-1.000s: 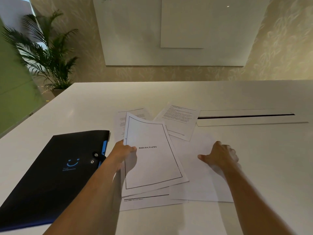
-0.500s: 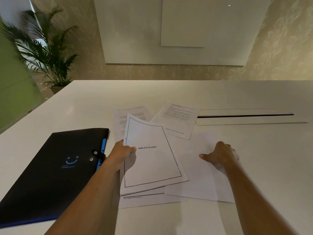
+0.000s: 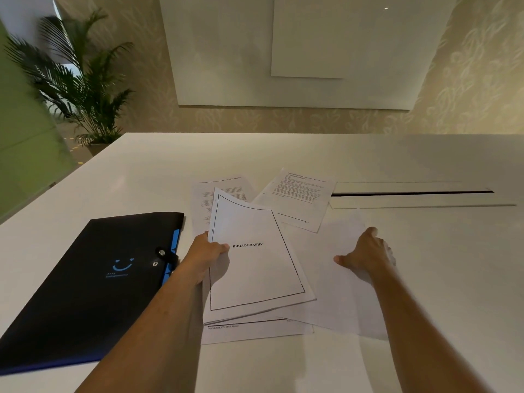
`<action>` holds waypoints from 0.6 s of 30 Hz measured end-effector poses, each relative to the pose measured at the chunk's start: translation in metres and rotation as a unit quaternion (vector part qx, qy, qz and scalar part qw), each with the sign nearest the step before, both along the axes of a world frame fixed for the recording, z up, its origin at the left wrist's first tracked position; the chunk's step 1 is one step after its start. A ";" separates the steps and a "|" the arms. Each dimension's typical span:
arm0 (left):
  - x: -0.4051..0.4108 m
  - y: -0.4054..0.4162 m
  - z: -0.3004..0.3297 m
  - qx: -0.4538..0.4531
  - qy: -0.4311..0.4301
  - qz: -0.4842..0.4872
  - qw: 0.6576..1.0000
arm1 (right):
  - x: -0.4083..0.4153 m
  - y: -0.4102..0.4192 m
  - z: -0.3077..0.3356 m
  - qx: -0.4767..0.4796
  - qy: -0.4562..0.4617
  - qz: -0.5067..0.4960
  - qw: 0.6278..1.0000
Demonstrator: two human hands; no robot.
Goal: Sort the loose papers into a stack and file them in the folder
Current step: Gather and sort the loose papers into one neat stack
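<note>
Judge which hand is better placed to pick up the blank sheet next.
Right. The right hand already rests flat on the blank sheet, while the left hand is busy pinching the bibliography page and the sheets under it, near the closed folder.

A black folder (image 3: 93, 282) with a blue smiley mark lies shut and flat near the desk's left edge, its snap strap fastened. Just to its right, white papers lie fanned and overlapping: a bordered "BIBLIOGRAPHY" sheet (image 3: 255, 259) is tilted up on top, a blank sheet (image 3: 329, 282) beside it, and two printed pages (image 3: 300, 199) lie farther back.
</note>
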State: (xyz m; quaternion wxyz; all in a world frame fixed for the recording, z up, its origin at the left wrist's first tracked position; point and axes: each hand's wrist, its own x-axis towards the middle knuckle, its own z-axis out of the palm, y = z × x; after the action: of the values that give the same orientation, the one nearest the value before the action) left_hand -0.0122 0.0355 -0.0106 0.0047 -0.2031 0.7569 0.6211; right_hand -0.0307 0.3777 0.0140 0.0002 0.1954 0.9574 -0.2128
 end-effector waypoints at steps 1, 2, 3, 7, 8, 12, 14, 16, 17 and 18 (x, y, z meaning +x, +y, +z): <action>0.000 0.000 0.000 -0.001 -0.001 0.000 1.000 | 0.000 -0.001 0.001 -0.006 -0.002 -0.001 1.000; 0.000 0.000 0.000 -0.001 -0.001 0.000 1.000 | -0.001 -0.002 0.002 -0.010 -0.005 -0.002 1.000; 0.000 0.000 0.000 -0.002 -0.001 0.000 1.000 | -0.001 -0.002 0.003 -0.011 -0.009 -0.002 1.000; 0.000 0.000 0.000 -0.007 0.001 -0.003 1.000 | 0.000 -0.002 0.004 -0.022 -0.007 0.000 1.000; 0.000 0.000 0.000 -0.010 0.002 -0.005 1.000 | 0.001 0.000 0.002 -0.037 0.002 0.003 0.999; 0.001 0.000 0.001 -0.018 0.000 -0.007 1.000 | 0.002 0.014 -0.003 -0.152 0.010 0.002 0.988; 0.000 -0.001 0.001 -0.013 -0.002 -0.008 1.000 | -0.001 0.024 -0.001 -0.219 0.015 0.004 0.976; 0.000 -0.001 0.001 -0.006 -0.005 -0.007 1.000 | -0.002 0.036 0.003 -0.277 0.016 -0.002 0.961; 0.000 0.000 0.002 -0.006 -0.008 -0.004 1.000 | -0.001 0.042 0.006 -0.298 0.015 -0.007 0.954; 0.000 0.000 0.002 -0.009 -0.011 -0.001 1.000 | 0.000 0.048 0.009 -0.311 0.015 -0.011 0.950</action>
State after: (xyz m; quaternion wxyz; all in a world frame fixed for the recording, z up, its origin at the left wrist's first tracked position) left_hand -0.0124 0.0354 -0.0087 0.0119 -0.2089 0.7627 0.6119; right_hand -0.0304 0.4262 0.0231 0.0442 0.1930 0.8413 -0.5029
